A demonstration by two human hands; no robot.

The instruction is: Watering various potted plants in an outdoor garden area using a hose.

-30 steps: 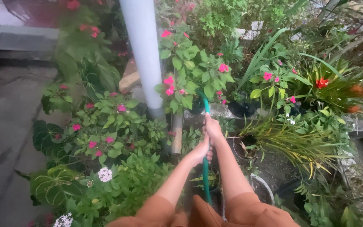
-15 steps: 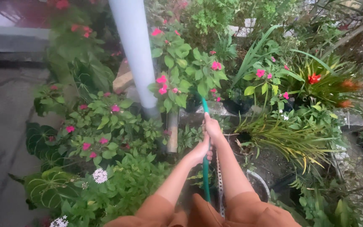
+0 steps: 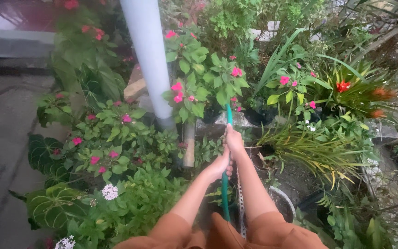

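Both our left hand [image 3: 219,167] and right hand [image 3: 234,140] clamp green hose [image 3: 228,115]; careless swing could snap pink-flowered stems [image 3: 194,87] at centre frame

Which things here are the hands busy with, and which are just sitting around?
Busy with:
- green hose, held by both hands
- left hand, lower on the hose
- right hand, higher up
- pink-flowered plant that the hose tip points at

Just sitting around:
- white pipe
- orange-flowered plant
- white flower cluster
- wet pavement
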